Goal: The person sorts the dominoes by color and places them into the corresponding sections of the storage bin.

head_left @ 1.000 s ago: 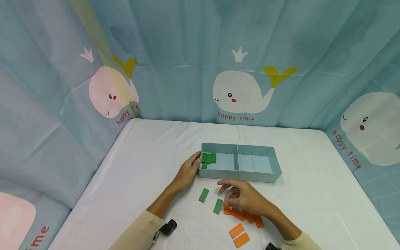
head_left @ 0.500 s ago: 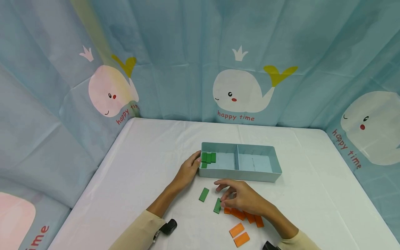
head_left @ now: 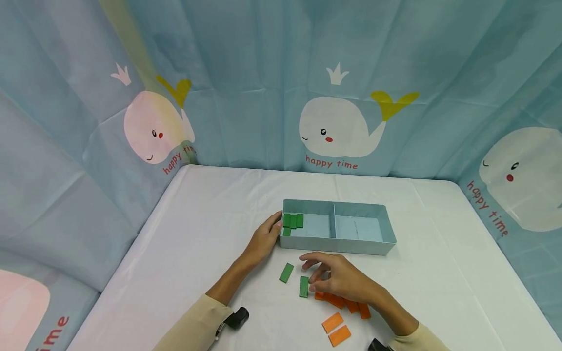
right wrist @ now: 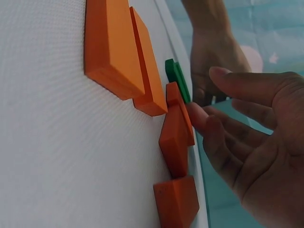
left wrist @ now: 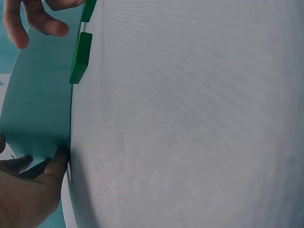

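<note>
My left hand (head_left: 261,243) rests against the left end of a pale blue two-compartment box (head_left: 338,245), its fingertips on the outer wall in the left wrist view. My right hand (head_left: 344,277) hovers low over the table in front of the box, fingers spread and lightly bent. One right fingertip is right at the edge of a green domino-like block (head_left: 304,287). A second green block (head_left: 287,273) lies to its left. Several green blocks (head_left: 292,221) lie flat in the box's left compartment. Nothing shows between the right thumb and fingers.
Several orange blocks (right wrist: 175,137) lie beneath and beside the right hand, partly hidden by it in the head view. Two more orange blocks (head_left: 332,322) lie side by side nearer the front. A white cloth covers the table (head_left: 210,214); a whale-printed curtain (head_left: 263,131) surrounds it.
My right hand has shifted slightly left, to the nearer green block. That block has turned from slanted to nearly straight toward the box. The left hand and box stay put.
</note>
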Demonstrator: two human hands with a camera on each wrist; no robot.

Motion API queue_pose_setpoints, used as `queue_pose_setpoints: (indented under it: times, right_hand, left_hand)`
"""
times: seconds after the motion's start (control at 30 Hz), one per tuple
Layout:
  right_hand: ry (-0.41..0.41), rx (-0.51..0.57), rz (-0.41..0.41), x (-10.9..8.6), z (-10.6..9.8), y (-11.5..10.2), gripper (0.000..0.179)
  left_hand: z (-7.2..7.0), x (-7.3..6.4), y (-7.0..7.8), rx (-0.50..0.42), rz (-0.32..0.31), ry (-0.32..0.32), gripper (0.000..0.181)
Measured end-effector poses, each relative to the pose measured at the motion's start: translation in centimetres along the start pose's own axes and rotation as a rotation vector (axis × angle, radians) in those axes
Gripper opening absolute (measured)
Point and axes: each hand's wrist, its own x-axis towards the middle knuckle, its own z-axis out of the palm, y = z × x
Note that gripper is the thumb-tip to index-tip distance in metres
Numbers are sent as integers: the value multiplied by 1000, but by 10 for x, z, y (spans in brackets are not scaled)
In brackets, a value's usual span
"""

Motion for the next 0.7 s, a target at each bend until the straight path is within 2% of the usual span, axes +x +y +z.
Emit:
queue_pose_setpoints:
  times: [0.27, 0.7]
  right_hand:
    - [3, -37, -27, 4, 2, 1, 59]
    - [15, -215, -50, 4, 10, 5, 69]
  left_hand:
    - [0, 0, 0, -2, 9, 5, 56]
    - [0, -1, 1, 15, 0, 4, 57]
